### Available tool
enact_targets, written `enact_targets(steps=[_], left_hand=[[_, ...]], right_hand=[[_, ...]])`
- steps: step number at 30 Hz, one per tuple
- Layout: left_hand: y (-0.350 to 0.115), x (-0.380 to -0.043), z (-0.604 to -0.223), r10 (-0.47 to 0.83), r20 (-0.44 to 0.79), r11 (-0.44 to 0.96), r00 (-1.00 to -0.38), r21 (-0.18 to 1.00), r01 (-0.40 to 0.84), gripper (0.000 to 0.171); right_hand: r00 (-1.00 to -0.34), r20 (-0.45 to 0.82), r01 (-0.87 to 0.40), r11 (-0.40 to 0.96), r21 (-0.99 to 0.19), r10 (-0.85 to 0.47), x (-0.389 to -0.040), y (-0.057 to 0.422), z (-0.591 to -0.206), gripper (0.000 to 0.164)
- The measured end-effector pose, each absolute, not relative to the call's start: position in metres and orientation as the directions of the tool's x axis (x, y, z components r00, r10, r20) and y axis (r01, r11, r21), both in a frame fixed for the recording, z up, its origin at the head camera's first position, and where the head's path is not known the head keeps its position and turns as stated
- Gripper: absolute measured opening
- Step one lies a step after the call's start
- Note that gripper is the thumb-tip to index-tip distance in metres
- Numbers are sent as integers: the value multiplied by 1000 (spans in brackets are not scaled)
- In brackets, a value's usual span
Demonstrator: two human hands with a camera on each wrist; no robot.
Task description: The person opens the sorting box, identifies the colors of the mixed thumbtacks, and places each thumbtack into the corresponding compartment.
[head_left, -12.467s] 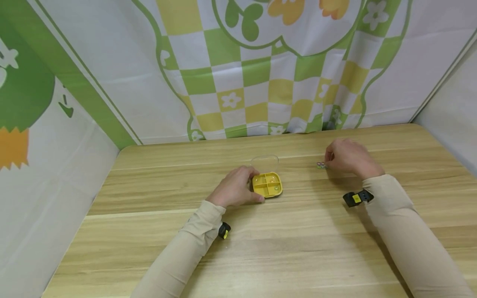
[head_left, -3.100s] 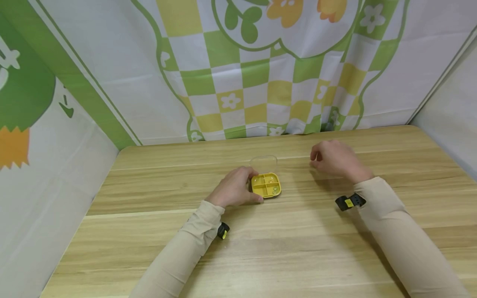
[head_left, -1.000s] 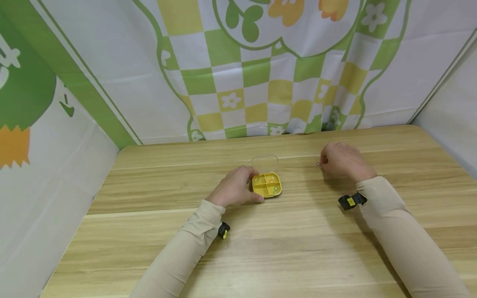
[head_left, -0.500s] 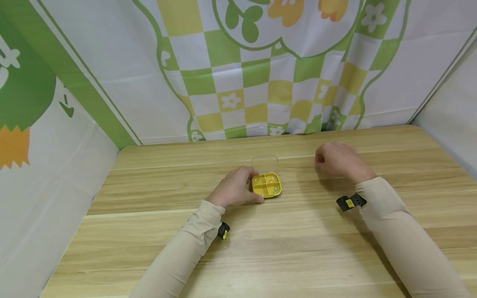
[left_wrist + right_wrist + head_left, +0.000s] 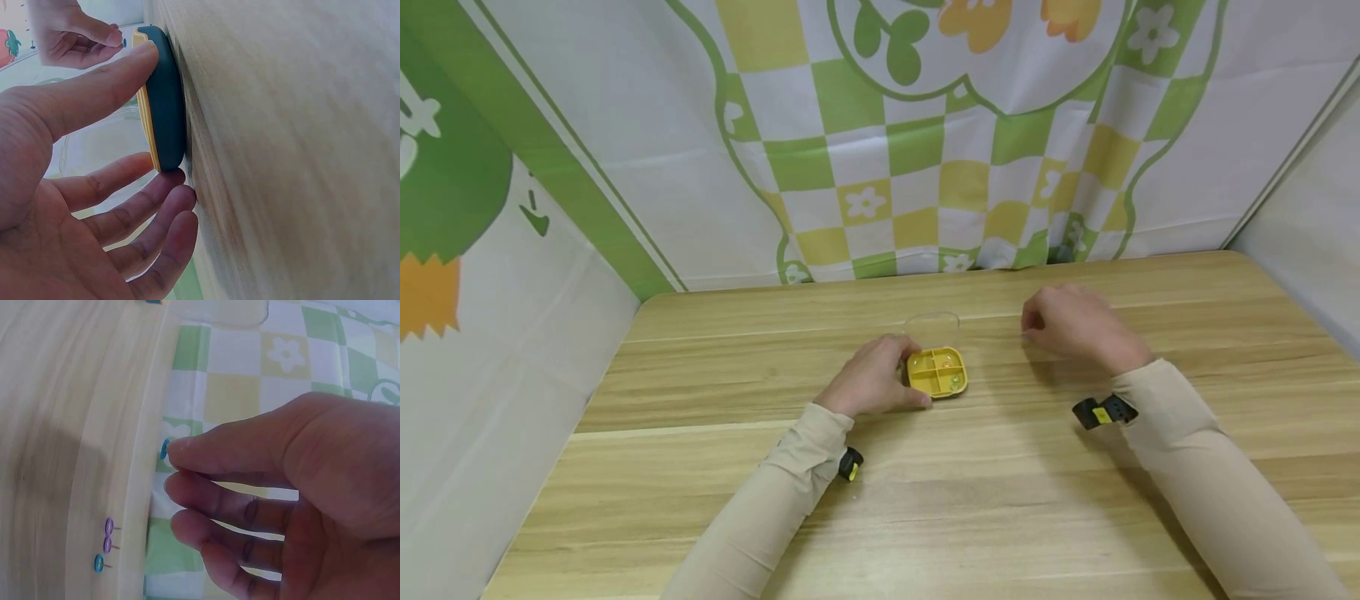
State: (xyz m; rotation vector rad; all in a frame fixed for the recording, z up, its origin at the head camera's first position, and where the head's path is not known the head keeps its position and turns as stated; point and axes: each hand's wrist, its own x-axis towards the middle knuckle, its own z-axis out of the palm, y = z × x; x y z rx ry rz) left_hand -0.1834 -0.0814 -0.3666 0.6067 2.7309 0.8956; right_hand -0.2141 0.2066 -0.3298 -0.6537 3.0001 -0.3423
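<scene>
My left hand [image 5: 868,379] holds a small yellow compartment case [image 5: 924,384] steady on the table, thumb on the near side and fingers at the far side. In the left wrist view its outer shell [image 5: 169,112] is dark teal. The clear lid [image 5: 934,332] stands open behind it. Tiny orange and green pieces lie in its two right compartments. My right hand [image 5: 1078,329], above the table to the right, pinches a blue stud earring [image 5: 165,449] between thumb and forefinger. Below it, in the right wrist view, lie purple studs [image 5: 109,526] and another blue stud [image 5: 99,563], posts sticking up.
The wooden table [image 5: 970,492] reaches back to a green, yellow and white checked curtain [image 5: 917,192]. White fabric walls rise at left and right. Each wrist carries a black strap [image 5: 1105,411] over a beige sleeve.
Over the last second my right hand has risen and moved left, with a stud in its fingertips. The green compartment holds more than 12.5 s ago. My left hand has stayed on the case.
</scene>
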Motion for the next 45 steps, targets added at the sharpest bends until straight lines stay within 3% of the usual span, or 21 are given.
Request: enact_targets(steps=[45], left_hand=[[-81, -185, -368, 440, -74, 738, -895, 597, 314, 67]], right_hand=[[-831, 55, -551, 805, -221, -553, -195, 156, -336, 15]])
